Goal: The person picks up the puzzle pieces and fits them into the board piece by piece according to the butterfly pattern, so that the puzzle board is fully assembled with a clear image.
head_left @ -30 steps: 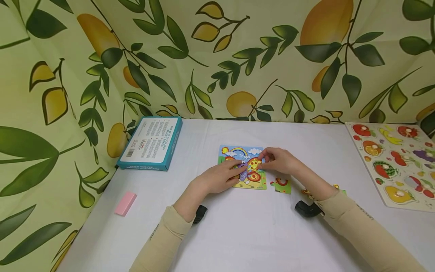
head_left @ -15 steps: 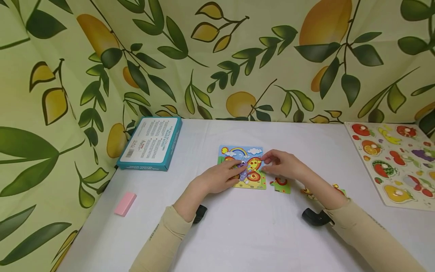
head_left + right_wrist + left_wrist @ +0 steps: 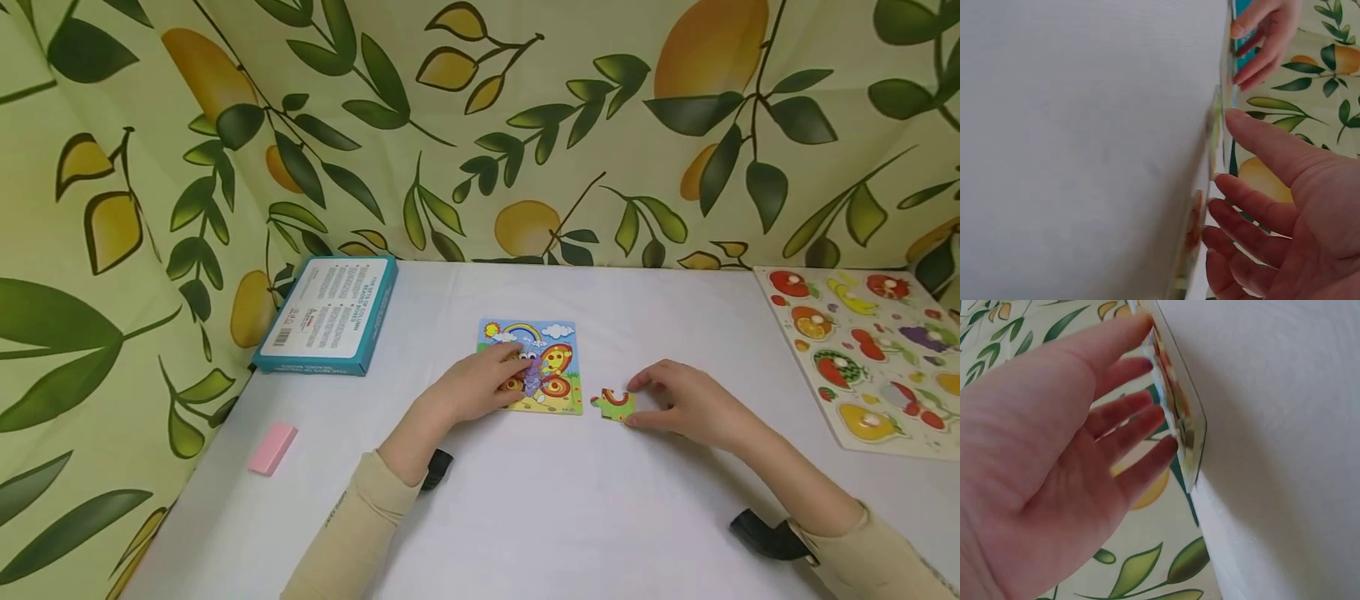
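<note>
A small butterfly jigsaw puzzle (image 3: 560,331) lies flat at the middle of the table, its picture showing a rainbow, clouds and a purple-bodied butterfly. My left hand (image 3: 480,385) rests on its left part, fingers extended and covering the left wing; the left wrist view shows the fingertips (image 3: 1169,447) at the board's face. Just right of the puzzle is a loose green puzzle piece (image 3: 617,405) with a red curve. My right hand (image 3: 693,404) has thumb and forefinger spread at that piece's right edge, the other fingers loosely bent. In the right wrist view, my right hand (image 3: 1291,206) is beside the piece's edge.
At the back left lies a teal-and-white box (image 3: 330,312), with a pink block (image 3: 273,448) nearer the front. A fruit peg board (image 3: 855,367) occupies the right side. Patterned cloth (image 3: 450,125) walls the back and left. A black wrist mount (image 3: 768,533) hangs under the right forearm.
My right hand has moved away from the puzzle's right edge, rightward and toward me, to the loose green piece. My left hand stays on the puzzle, drawn back slightly so more of the butterfly shows.
</note>
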The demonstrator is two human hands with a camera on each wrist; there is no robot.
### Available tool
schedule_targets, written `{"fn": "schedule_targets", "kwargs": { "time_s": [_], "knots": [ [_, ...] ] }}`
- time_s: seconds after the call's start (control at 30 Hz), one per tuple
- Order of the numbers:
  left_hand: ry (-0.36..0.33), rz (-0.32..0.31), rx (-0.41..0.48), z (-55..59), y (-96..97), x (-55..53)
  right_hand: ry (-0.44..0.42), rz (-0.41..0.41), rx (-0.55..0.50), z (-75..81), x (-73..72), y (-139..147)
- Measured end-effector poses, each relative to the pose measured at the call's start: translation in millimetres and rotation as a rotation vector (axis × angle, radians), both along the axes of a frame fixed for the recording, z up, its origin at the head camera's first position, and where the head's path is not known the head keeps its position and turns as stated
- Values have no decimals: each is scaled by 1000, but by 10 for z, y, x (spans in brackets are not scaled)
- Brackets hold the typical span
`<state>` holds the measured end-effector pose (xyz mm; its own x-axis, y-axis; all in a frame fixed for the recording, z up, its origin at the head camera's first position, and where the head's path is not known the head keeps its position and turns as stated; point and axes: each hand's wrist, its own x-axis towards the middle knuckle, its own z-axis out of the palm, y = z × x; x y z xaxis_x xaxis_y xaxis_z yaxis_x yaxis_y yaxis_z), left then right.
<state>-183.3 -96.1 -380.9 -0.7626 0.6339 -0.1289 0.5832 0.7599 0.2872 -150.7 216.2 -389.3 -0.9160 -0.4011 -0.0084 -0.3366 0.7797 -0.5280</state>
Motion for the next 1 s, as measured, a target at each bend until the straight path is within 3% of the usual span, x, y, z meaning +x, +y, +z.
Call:
{"fn": "schedule_targets", "kwargs": {
  "time_s": [0.17,0.47,0.77,1.0],
  "knots": [
    [-4,50,12,40,-83,37,21,-9,-16,-63,28,-3],
    [-79,142,56,80,-432,238,-14,-20,-38,-36,56,-41],
    [-114,107,97,52,-532,275,-30,-25,-87,2,50,-12],
    [-135,127,94,50,-557,276,-58,-75,-111,-11,-102,134]
  ]
}}
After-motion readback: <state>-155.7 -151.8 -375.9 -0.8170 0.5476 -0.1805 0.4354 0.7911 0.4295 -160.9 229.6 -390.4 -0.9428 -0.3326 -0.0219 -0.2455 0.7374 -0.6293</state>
